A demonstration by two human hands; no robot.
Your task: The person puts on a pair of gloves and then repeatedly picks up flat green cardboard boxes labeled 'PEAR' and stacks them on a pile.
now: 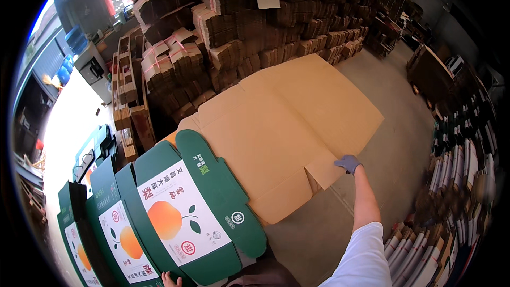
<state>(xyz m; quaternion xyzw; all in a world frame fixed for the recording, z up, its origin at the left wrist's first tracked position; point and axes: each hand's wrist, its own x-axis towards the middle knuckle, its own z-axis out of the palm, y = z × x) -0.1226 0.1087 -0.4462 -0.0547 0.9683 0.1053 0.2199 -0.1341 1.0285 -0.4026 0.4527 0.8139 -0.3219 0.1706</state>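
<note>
A large unfolded sheet of brown cardboard [265, 133], creased and with cut flaps, stretches across the middle. My right hand [348, 164], in a grey glove, pinches the edge of its near right flap. To the left lies a flat green printed carton blank [226, 180] with a white panel and an orange fruit picture, overlapping the brown sheet's near left edge. At the bottom edge of the view, my left hand [171, 280] shows only its fingers, slightly apart on the green carton's near edge. The rest of that hand is out of view.
Tall stacks of folded brown cardboard [234, 26] line the back, beside a wooden pallet [125, 74] standing upright. More green printed cartons [125, 239] lie at the left. Bundles of flat cartons [419, 255] stand along the right. Concrete floor [372, 69] shows beyond the sheet.
</note>
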